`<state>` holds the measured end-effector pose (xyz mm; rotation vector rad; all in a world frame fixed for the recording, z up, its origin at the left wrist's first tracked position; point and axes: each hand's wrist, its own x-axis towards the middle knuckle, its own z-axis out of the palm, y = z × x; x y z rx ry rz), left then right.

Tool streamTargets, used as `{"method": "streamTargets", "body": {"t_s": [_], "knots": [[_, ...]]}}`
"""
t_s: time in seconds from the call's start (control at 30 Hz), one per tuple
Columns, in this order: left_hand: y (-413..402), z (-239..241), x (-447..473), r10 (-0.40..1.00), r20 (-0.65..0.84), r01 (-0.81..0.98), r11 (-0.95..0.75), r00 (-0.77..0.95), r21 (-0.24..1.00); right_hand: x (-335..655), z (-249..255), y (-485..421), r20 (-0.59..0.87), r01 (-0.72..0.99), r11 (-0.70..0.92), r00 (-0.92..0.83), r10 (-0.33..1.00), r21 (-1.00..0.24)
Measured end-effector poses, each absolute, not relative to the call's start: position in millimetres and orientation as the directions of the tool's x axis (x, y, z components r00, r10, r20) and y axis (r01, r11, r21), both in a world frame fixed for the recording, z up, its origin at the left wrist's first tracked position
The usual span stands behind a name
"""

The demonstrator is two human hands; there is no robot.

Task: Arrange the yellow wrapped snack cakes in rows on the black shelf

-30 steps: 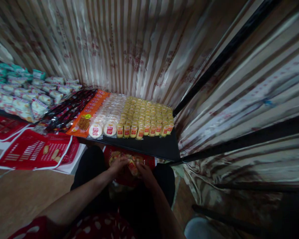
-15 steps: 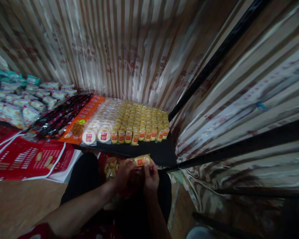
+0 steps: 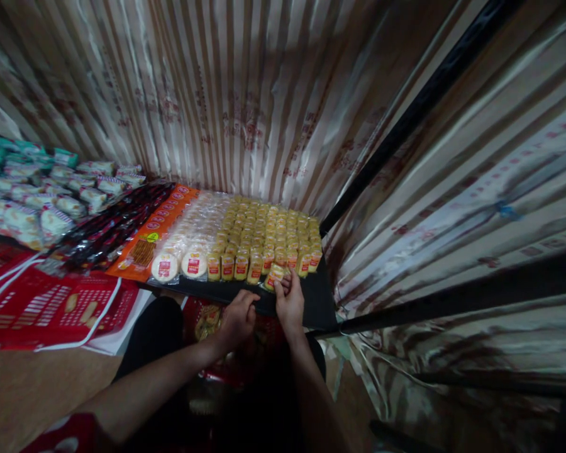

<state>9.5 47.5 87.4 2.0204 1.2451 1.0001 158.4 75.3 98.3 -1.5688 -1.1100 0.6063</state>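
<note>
The right hand [image 3: 290, 305] reaches over the front edge of the bench [image 3: 318, 305], where a bare dark strip widens toward the bench's right end, and the left hand [image 3: 238, 319] is curled at that same edge, its contents impossible to tell. Pinched between the right hand's thumb and fingers at the bench's front is a small yellow packet [image 3: 274, 277], tilted, glossy and red-labelled, before rows of similar yellow packets [image 3: 271, 229].

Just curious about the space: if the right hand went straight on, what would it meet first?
The right hand would probably meet the front row of yellow packets, just past its held packet; whether they touch is unclear.
</note>
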Motion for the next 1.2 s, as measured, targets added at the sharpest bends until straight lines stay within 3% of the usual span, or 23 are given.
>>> {"method": "streamTargets", "body": {"t_s": [0.27,0.77,1.0,1.2], "knots": [[74,97,10,0.826,0.361,0.685,-0.561,0.432,0.464,147,97,94,0.206,0.438,-0.002,0.428,0.88,-0.899],[91,74,15,0.684,0.393,0.706,-0.699,0.615,0.112,145,74,88,0.446,0.606,0.148,0.377,0.811,-0.781],[97,71,15,0.681,0.34,0.719,-0.694,0.649,0.018,146,68,90,0.514,0.726,0.153,0.306,0.802,-0.671],[96,77,19,0.688,0.287,0.724,-0.69,0.666,-0.027,144,69,91,0.494,0.719,0.131,0.321,0.808,-0.683]]}}
